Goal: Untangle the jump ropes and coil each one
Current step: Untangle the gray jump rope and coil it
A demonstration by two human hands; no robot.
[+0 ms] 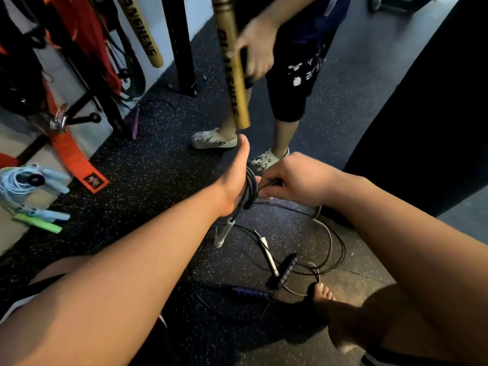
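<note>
My left hand (236, 175) is held out flat, fingers straight, with several turns of a dark jump rope (250, 190) wound around its palm. A white handle (224, 233) of that rope hangs below the hand. My right hand (293, 180) pinches the dark cord just right of the coil. On the floor below lie tangled cords: a black rope (340, 249) looping right, a grey-white cord (327, 233), a second white handle (268, 256) and two dark blue handles (289, 268) (250, 293).
Another person stands just beyond my hands holding a gold bat (232, 64). Coiled light-blue ropes (15, 186) and a green handle (39, 224) lie at the left by a rack with an orange strap (76, 159). My bare foot (330, 310) rests near the tangle.
</note>
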